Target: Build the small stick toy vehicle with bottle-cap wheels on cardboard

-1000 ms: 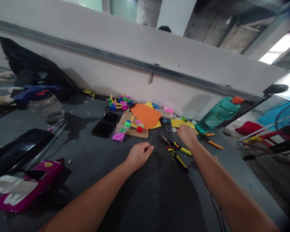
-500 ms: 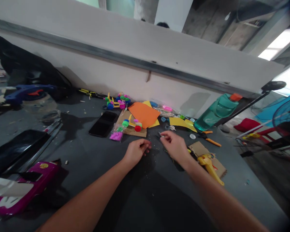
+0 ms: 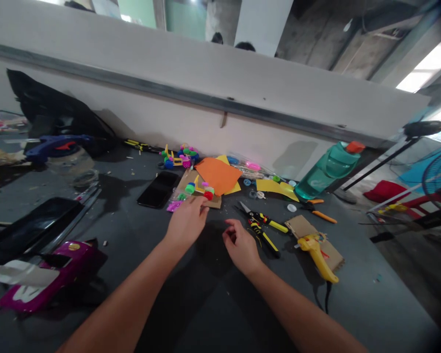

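My left hand reaches over the near edge of a cardboard piece, with its fingertips drawn together beside a small toy with a yellow frame and coloured wheels. Whatever lies between those fingertips is hidden. A small bag of pink pieces is partly covered by this hand. To the right, my right hand hovers low over the dark table, fingers loosely curled and apart, no object visible in them. Beside it lie yellow-and-black pliers and a second yellow-and-black hand tool.
Orange paper and a phone lie beyond my left hand. A yellow glue gun rests on cardboard at right, near a green bottle and orange-handled pliers. A purple device sits at left.
My left hand has moved left and forward to the toy on the cardboard. My right hand has drawn back and left, uncovering the yellow-and-black tools.
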`<move>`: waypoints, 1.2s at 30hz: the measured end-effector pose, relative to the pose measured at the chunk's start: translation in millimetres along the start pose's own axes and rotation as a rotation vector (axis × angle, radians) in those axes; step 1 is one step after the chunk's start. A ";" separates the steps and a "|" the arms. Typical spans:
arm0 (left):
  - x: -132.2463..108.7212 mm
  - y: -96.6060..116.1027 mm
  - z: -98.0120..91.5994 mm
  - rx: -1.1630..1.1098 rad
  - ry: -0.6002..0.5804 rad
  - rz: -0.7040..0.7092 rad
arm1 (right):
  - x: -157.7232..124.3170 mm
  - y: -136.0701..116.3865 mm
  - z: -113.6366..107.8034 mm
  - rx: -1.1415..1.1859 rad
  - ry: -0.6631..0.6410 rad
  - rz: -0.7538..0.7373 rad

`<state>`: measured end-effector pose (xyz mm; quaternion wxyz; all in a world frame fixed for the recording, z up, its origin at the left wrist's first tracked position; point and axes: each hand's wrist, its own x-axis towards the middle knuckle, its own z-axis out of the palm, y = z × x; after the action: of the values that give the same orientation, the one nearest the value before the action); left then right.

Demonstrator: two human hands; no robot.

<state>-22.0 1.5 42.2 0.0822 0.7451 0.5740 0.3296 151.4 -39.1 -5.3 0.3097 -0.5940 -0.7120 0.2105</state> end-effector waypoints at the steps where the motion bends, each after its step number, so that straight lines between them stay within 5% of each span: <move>1: 2.5 -2.1 -8.6 0.058 0.019 0.000 | 0.2 0.0 -0.5 0.016 -0.001 0.008; 4: 7.9 -11.2 -32.5 0.286 -0.033 -0.035 | 0.2 0.3 -1.5 0.058 0.002 0.024; 9: 10.5 -41.5 -39.1 0.511 -0.104 -0.373 | 0.1 1.8 -1.3 0.084 0.008 0.023; 14: 8.6 -73.4 -19.8 0.386 -0.082 -0.257 | 0.2 4.4 -1.0 0.102 0.028 0.001; 19: -0.5 -77.3 -16.0 0.160 -0.037 -0.304 | -1.0 4.2 -1.7 0.148 0.022 0.011; 23: -7.8 -58.7 -17.9 0.018 -0.036 -0.150 | -1.1 3.9 -1.0 0.193 0.032 -0.008; 29: -17.5 -18.2 -10.5 -0.113 -0.235 0.286 | 3.7 3.5 -13.4 0.276 0.221 -0.120; 32: -20.9 -10.4 -4.4 -0.061 -0.298 0.379 | 7.0 2.5 -25.1 0.197 0.285 -0.233; 36: -22.1 -10.8 0.9 -0.009 -0.358 0.430 | 10.8 3.5 -29.2 0.054 0.199 -0.380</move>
<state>-32.9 -14.8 27.4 0.1135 0.8959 0.3775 0.2052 173.0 -29.8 15.5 0.4283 -0.4585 -0.7712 0.1075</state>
